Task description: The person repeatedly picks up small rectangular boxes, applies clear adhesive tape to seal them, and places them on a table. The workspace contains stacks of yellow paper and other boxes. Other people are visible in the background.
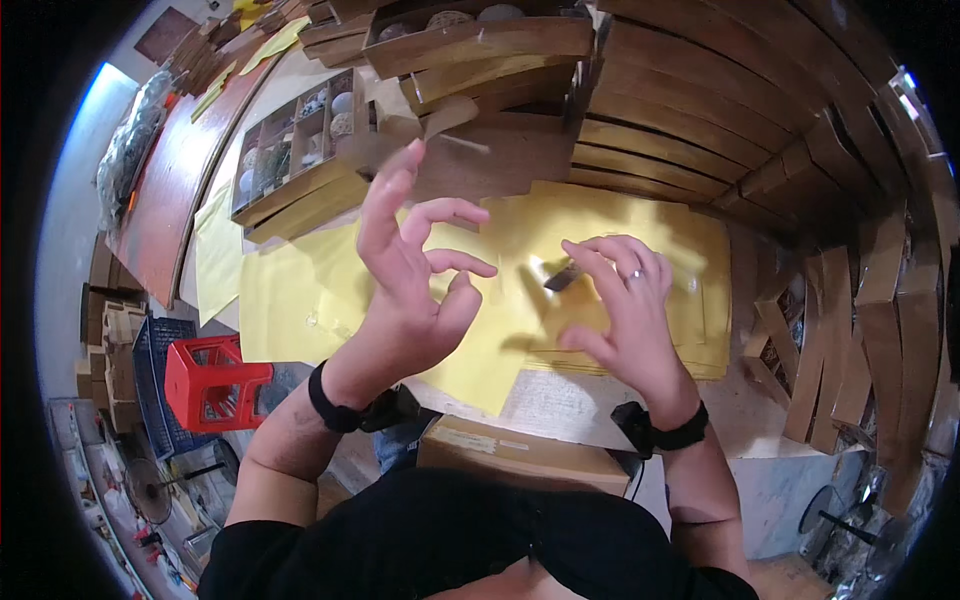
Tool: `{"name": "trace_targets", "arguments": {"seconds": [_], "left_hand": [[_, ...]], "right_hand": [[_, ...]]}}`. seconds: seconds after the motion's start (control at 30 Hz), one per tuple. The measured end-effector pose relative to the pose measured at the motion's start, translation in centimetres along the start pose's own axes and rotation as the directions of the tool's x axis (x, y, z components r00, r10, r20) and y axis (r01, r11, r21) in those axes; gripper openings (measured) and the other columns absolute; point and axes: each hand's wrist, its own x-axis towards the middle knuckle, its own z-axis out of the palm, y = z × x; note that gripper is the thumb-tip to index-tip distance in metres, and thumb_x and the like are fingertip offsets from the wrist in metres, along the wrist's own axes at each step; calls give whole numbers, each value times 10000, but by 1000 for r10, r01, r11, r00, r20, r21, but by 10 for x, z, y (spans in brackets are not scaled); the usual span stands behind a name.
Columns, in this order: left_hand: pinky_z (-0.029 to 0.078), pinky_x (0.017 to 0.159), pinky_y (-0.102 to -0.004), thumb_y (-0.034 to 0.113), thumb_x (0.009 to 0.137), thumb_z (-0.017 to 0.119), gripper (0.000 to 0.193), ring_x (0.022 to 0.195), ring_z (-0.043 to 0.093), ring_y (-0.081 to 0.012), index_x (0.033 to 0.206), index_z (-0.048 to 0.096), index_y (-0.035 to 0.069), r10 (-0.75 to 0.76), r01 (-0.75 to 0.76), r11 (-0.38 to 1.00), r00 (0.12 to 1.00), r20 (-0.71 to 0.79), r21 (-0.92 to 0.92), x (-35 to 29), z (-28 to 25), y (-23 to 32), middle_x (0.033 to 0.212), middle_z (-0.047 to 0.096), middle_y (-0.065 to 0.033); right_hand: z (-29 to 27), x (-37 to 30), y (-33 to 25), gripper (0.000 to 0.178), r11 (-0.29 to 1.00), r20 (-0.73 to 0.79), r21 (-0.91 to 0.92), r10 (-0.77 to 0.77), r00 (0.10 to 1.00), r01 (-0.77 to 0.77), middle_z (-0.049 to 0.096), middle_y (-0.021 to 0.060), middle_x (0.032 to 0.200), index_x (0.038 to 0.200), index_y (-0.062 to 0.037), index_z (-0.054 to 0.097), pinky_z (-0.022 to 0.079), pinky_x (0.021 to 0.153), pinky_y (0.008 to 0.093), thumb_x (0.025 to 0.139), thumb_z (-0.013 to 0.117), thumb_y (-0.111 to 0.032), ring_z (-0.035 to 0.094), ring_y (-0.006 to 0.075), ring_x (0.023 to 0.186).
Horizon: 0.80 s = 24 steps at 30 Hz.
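Note:
My left hand is raised over yellow paper sheets, its fingers apart and curved, with nothing visible between them. A tan, rounded, blurred piece shows just beyond its index fingertip; I cannot tell whether they touch. My right hand, with a ring on one finger, hovers over the stacked yellow sheets on the right. Its thumb stands well away from its fingers. Close to the fingertips is a small dark flat object of a kind I cannot make out; contact with it is unclear.
A compartmented box of balls and decorations stands at left. Another box holding balls sits at the back. Stacked brown cartons line the back right, with more trays at right. A cardboard box is before me; a red stool stands left.

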Motion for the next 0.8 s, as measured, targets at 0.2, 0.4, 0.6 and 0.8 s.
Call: {"name": "trace_targets", "arguments": {"seconds": [0.2, 0.4, 0.6, 0.8], "left_hand": [[639, 790, -411, -198, 700, 404, 1036, 1188, 530, -350, 1517, -83, 211, -92, 86, 980, 995, -26, -178, -9, -8, 30, 1565, 47, -209], [614, 848, -457, -121, 843, 510, 1036, 1265, 499, -384, 1509, -194, 244, -18, 19, 995, 1000, 9, -97, -28, -20, 44, 1553, -13, -262], [574, 920, -486, -122, 850, 538, 1087, 1320, 455, -428, 1511, -205, 317, -56, 58, 963, 998, 15, -262, -47, -21, 55, 1566, -89, -275], [559, 946, -485, -155, 811, 562, 1133, 1342, 422, -462, 1511, -126, 411, 12, 10, 972, 996, 93, -235, -85, -34, 63, 1578, -126, -266]], "right_hand": [[-15, 16, -44, 670, 954, -148, 160, -233, 961, 256, 540, 69, 1233, 1163, -126, 594, 274, 1006, 451, 664, 836, -502, 432, 296, 1179], [-24, 24, -51, 280, 920, -245, 181, -300, 922, 348, 633, -3, 990, 917, -157, 660, 270, 891, 424, 721, 790, -311, 508, 249, 1027], [-27, 23, -63, 209, 926, -207, 206, -274, 939, 316, 643, -11, 960, 908, -154, 675, 291, 887, 402, 717, 759, -162, 536, 244, 1000], [-38, 13, -69, 162, 924, -140, 303, -200, 970, 234, 645, 0, 929, 860, -133, 687, 355, 898, 386, 738, 695, -26, 569, 248, 991]]}}
